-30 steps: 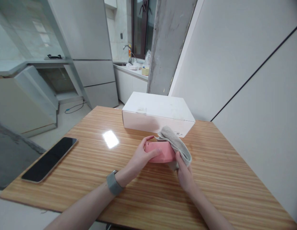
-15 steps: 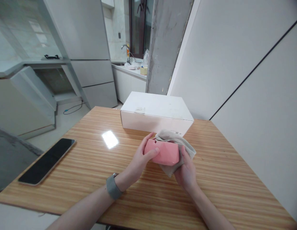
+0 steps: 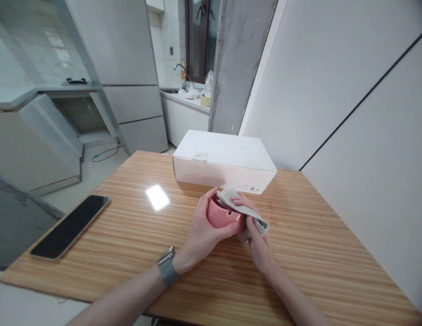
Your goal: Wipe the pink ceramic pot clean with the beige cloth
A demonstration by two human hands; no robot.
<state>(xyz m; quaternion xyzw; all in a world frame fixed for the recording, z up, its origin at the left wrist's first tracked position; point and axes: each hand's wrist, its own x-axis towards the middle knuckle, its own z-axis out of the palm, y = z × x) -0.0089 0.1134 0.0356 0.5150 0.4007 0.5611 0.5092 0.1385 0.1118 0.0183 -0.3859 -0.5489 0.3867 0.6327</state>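
My left hand (image 3: 204,225) is wrapped round a glossy pink ashtray (image 3: 220,216), thumb along its near side and fingers behind it. The ashtray is hollow and tilted, with a small notch in its rim. A grey cloth (image 3: 244,209) is gripped in my right hand (image 3: 260,246). It lies over the ashtray's rim and right end, partly tucked inside, and covers much of the opening. Both hands hold these things above the wooden table, in front of a white box (image 3: 217,172).
On the left of the wooden table (image 3: 129,244) lies a black-screened phone (image 3: 70,226). A white wall (image 3: 360,149) borders the right side. Further back are a grey pillar (image 3: 241,68), a refrigerator (image 3: 132,102) and a counter with a faucet (image 3: 181,74).
My left hand has turned the ashtray so that its rim and opening now show. The cloth has moved from behind it to over the rim, with my right fingers on top.
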